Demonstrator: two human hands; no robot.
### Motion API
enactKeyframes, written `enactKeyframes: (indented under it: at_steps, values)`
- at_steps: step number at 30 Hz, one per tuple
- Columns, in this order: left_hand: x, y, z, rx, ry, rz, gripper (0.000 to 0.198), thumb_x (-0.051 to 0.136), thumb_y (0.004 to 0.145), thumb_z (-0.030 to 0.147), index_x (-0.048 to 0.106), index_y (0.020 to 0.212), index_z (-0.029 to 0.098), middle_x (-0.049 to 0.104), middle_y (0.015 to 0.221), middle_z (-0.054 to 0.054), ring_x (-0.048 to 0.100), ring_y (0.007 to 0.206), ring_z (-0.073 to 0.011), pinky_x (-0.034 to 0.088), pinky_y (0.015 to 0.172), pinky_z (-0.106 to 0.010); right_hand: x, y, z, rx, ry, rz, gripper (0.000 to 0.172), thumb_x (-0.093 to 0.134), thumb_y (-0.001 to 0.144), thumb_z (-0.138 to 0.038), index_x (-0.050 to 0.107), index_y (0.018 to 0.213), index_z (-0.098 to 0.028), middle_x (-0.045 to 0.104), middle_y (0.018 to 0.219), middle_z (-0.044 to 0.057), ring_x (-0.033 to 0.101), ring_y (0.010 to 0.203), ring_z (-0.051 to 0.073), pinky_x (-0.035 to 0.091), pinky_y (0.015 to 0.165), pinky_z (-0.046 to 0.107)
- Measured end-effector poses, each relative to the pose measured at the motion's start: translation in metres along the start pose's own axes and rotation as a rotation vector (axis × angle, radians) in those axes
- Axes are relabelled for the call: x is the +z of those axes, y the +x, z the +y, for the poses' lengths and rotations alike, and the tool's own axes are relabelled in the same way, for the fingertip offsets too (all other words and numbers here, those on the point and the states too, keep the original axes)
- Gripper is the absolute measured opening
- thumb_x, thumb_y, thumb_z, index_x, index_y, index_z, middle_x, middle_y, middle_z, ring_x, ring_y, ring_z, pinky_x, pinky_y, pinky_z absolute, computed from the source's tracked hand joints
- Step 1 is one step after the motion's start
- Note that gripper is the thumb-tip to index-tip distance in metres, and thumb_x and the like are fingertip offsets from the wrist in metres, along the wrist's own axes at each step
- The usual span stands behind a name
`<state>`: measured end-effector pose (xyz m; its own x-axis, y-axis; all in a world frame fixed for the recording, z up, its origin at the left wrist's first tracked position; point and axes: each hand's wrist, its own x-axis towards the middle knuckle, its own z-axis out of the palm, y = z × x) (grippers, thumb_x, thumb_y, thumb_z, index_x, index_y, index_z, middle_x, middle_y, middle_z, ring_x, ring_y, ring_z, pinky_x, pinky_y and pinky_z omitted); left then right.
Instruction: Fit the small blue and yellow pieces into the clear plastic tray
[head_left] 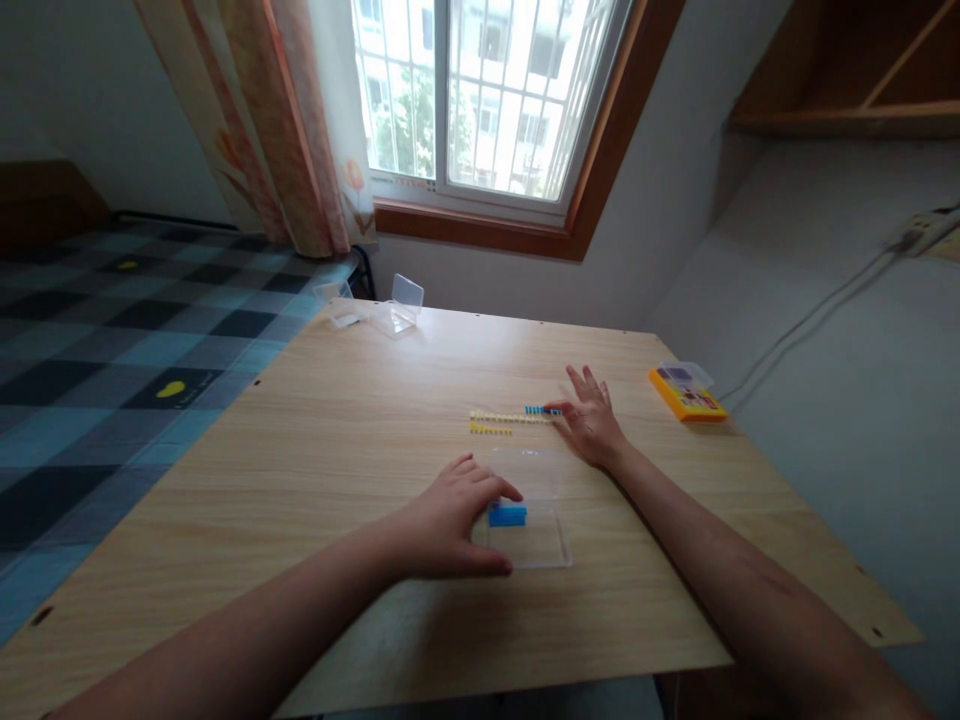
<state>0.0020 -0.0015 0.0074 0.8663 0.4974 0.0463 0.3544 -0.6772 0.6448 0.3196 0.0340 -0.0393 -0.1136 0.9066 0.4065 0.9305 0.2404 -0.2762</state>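
Note:
An open clear plastic box (551, 545) lies near the table's front, its transparent lid (529, 470) folded back. Inside, at the left, is a small stack of blue strips (508, 515). My left hand (454, 515) spans the box's left side, thumb at the front edge and index finger by the hinge, closed around it. Beyond the box, my right hand (592, 420) pinches at the right end of a toothed blue strip (534, 410), its other fingers spread upward. Next to that strip lie a pale cream toothed row (499, 417) and a shorter yellow row (491, 430).
At the table's (300, 480) far left corner stand open clear plastic containers (401, 312). A yellow-orange box (686, 395) with a clear lid rests by the right edge. A bed with a checked cover (187, 330) adjoins on the left; a cable (810, 305) hangs along the right wall.

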Motion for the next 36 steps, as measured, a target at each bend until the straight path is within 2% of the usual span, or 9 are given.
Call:
enactKeyframes:
  at_steps: [4,8,15,19,23,28,32,34,36]
  values:
    - [0.0,0.0,0.0,-0.006,-0.004,-0.001,0.063,0.089,0.067,0.05,0.067,0.121,0.026,0.067,0.118,-0.006,0.056,0.117,-0.0313,0.031,0.117,-0.056,0.005,0.004,0.004,0.064,0.016,0.004,0.047,0.035,0.108,-0.044,0.079,0.117,-0.029,0.03,0.168,0.007,0.013,0.158,0.036,0.011,0.121,0.068]
    - [0.0,0.0,-0.001,0.001,-0.004,-0.004,0.063,0.09,0.067,0.048,0.066,0.121,0.027,0.067,0.119,-0.006,0.056,0.118,-0.031,0.029,0.118,-0.056,0.008,0.006,0.014,0.238,0.068,0.102,0.06,0.025,0.109,-0.048,0.081,0.109,-0.026,0.039,0.164,0.009,0.018,0.156,0.036,0.011,0.122,0.068]
    - [-0.002,0.0,0.001,-0.025,0.001,-0.025,0.064,0.091,0.066,0.047,0.066,0.122,0.027,0.067,0.12,-0.005,0.056,0.12,-0.0319,0.027,0.12,-0.058,-0.007,-0.001,0.05,0.406,0.063,0.271,0.06,0.027,0.106,-0.041,0.08,0.096,-0.014,0.054,0.149,0.019,0.028,0.151,0.038,0.019,0.121,0.064]
    - [-0.003,0.0,0.001,-0.035,-0.006,-0.033,0.064,0.091,0.067,0.045,0.066,0.123,0.026,0.067,0.122,-0.006,0.055,0.122,-0.0324,0.022,0.122,-0.059,-0.017,-0.006,0.062,0.394,0.034,0.268,0.044,0.044,0.098,-0.036,0.082,0.096,-0.015,0.053,0.151,0.017,0.031,0.15,0.036,0.022,0.124,0.055]
    - [-0.003,0.0,0.0,-0.04,-0.002,-0.037,0.065,0.091,0.067,0.044,0.065,0.124,0.026,0.066,0.124,-0.007,0.054,0.124,-0.0328,0.02,0.123,-0.06,-0.019,-0.008,0.061,0.359,0.005,0.229,0.027,0.064,0.086,-0.034,0.084,0.096,-0.018,0.053,0.152,0.013,0.03,0.15,0.037,0.022,0.124,0.055]
    - [-0.002,0.0,-0.002,-0.033,0.004,-0.039,0.065,0.091,0.067,0.045,0.066,0.124,0.026,0.067,0.122,-0.006,0.055,0.121,-0.0324,0.022,0.122,-0.058,-0.017,-0.006,0.056,0.334,-0.009,0.194,0.019,0.069,0.083,-0.03,0.084,0.09,-0.022,0.054,0.152,0.01,0.032,0.149,0.036,0.023,0.123,0.056]
    - [-0.001,0.001,-0.002,-0.022,0.006,-0.033,0.066,0.091,0.067,0.046,0.066,0.124,0.026,0.066,0.121,-0.006,0.055,0.12,-0.032,0.023,0.121,-0.058,-0.024,-0.004,0.051,0.326,-0.003,0.207,0.014,0.071,0.079,-0.027,0.082,0.08,-0.019,0.059,0.146,0.013,0.037,0.145,0.04,0.023,0.121,0.06]
    - [-0.001,0.0,-0.002,-0.026,0.004,-0.036,0.065,0.091,0.067,0.046,0.066,0.124,0.027,0.066,0.121,-0.006,0.055,0.119,-0.032,0.024,0.121,-0.057,-0.037,-0.004,0.046,0.311,0.021,0.227,0.017,0.069,0.082,-0.028,0.08,0.081,-0.017,0.066,0.135,0.017,0.049,0.134,0.038,0.032,0.116,0.058]
    - [-0.001,0.0,-0.002,-0.031,0.004,-0.036,0.065,0.091,0.067,0.046,0.066,0.124,0.027,0.066,0.121,-0.005,0.054,0.12,-0.0322,0.024,0.121,-0.057,-0.056,-0.008,0.038,0.28,0.071,0.232,0.025,0.064,0.088,-0.033,0.08,0.089,-0.015,0.073,0.112,0.017,0.065,0.108,0.03,0.05,0.099,0.048]
